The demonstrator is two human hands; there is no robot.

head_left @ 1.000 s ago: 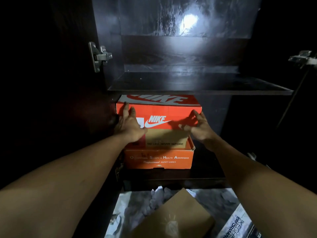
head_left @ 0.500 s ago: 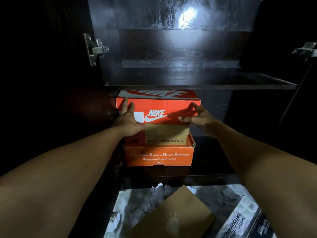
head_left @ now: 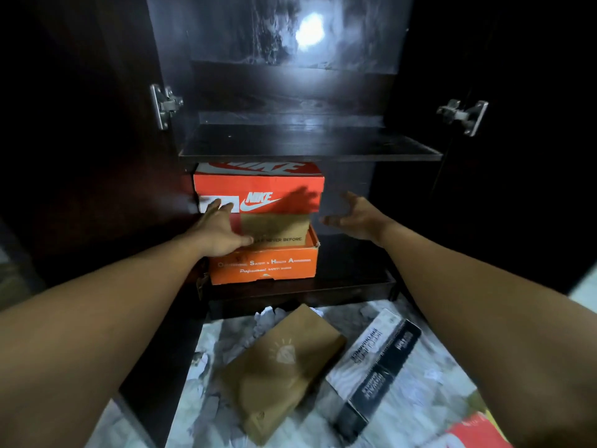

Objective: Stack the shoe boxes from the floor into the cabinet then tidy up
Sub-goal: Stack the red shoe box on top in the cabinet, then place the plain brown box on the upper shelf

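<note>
Two stacked boxes (head_left: 261, 221) hard left, open shelf room rightward; left hand (head_left: 219, 231) flat against them, right hand (head_left: 358, 218) now off, spread, empty.

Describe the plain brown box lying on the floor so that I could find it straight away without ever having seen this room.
Start at the dark cabinet with its doors open, then look down to the pale floor just in front of it. The brown box lies there at an angle, beside a black and white box. It alone is plain cardboard brown, with a faint pale emblem on its lid.
</note>
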